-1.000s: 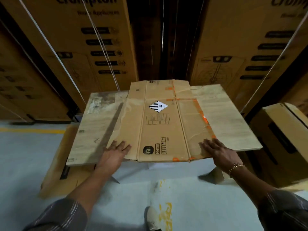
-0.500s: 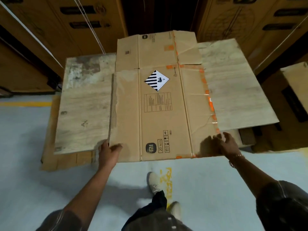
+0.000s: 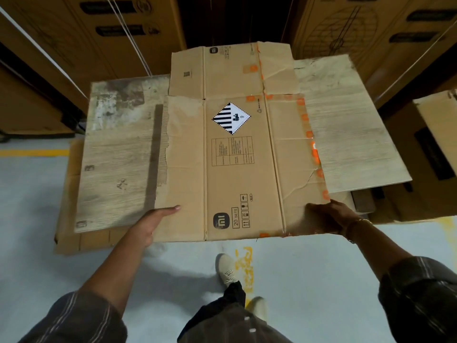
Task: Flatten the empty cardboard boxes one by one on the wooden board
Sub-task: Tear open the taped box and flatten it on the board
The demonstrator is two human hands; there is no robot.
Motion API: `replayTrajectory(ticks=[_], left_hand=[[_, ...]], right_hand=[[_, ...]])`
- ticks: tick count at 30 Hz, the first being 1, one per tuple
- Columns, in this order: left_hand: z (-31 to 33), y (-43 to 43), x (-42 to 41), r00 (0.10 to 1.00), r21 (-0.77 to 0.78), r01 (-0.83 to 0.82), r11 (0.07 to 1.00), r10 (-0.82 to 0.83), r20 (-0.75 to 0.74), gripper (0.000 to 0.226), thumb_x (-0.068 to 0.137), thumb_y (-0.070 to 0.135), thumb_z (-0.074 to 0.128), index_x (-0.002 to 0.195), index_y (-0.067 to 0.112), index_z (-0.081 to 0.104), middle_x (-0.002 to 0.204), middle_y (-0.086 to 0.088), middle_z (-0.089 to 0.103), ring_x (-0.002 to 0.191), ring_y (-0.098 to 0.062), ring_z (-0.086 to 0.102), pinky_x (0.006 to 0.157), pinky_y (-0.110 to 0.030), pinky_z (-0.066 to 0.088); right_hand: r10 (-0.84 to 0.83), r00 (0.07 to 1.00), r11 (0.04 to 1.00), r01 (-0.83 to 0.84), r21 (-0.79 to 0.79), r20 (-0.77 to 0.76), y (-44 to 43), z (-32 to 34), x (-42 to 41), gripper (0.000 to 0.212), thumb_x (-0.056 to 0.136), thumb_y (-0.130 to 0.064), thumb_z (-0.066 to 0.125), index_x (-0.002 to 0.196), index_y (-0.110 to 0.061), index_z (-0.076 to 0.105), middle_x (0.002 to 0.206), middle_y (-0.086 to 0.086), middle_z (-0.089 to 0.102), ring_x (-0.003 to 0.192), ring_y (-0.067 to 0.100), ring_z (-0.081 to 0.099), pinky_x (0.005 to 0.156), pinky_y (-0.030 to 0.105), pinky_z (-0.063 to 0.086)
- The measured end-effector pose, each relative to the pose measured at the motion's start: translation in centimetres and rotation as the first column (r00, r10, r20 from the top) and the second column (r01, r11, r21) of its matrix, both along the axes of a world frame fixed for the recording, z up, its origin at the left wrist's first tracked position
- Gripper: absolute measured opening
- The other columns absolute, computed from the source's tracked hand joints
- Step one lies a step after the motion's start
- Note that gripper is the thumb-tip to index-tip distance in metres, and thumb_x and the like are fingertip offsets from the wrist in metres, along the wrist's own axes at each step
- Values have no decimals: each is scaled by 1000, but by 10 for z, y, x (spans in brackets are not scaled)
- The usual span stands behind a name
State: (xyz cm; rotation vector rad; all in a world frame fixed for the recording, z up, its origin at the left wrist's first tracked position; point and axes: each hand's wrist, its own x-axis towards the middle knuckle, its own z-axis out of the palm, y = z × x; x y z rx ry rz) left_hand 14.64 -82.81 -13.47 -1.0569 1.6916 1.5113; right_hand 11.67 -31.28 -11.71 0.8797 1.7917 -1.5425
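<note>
Head view, items logged by size. Tall printed cartons (image 3: 74, 33) stand along the far side, above a grey floor (image 3: 309, 268). Before me sits the wooden surface (image 3: 118, 157). The flattened box (image 3: 237, 174) lies opened out across its middle, printed side up. The box's near edge juts past the surface's near edge, and its far flaps jut past the far edge. An open carton (image 3: 437, 125) stands at right, apart from the box. My left hand (image 3: 153, 224) holds the box's near left edge, thumb on top, fingers hidden beneath. My right hand (image 3: 331, 216) grips the near right corner, fingers over the top. A striped diamond label (image 3: 231, 118) sits mid-box. One pale shoe (image 3: 226, 269) is on the floor. A bracelet (image 3: 358, 222) circles my right wrist.
</note>
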Motion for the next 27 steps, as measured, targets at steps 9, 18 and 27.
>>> replayTrajectory(ticks=[9, 18, 27], left_hand=[[41, 67, 23, 918, -464, -202, 863, 1, -398, 59, 76, 66, 70, 82, 8, 63, 78, -7, 62, 73, -26, 60, 71, -40, 53], [124, 68, 103, 804, -460, -341, 820, 1, -594, 51, 83, 60, 68, 80, 9, 68, 73, -3, 65, 67, -23, 61, 64, -33, 49], [192, -3, 210, 696, -366, -543, 756, 161, -700, 35, 85, 52, 70, 80, 17, 71, 75, 6, 70, 76, -21, 67, 68, -33, 51]], right_hand=[[351, 894, 672, -33, 740, -279, -47, 36, 29, 42, 101, -48, 41, 100, -7, 51, 99, 24, 67, 81, 36, 61, 68, 35, 39], [405, 748, 711, 104, 695, -526, -35, 93, 84, 42, 95, -56, 44, 99, -15, 50, 97, 18, 68, 82, 35, 64, 71, 49, 58], [494, 556, 773, 70, 630, -669, -110, 143, 103, 61, 85, -71, 31, 82, -13, 49, 79, 20, 66, 74, 41, 60, 56, 38, 38]])
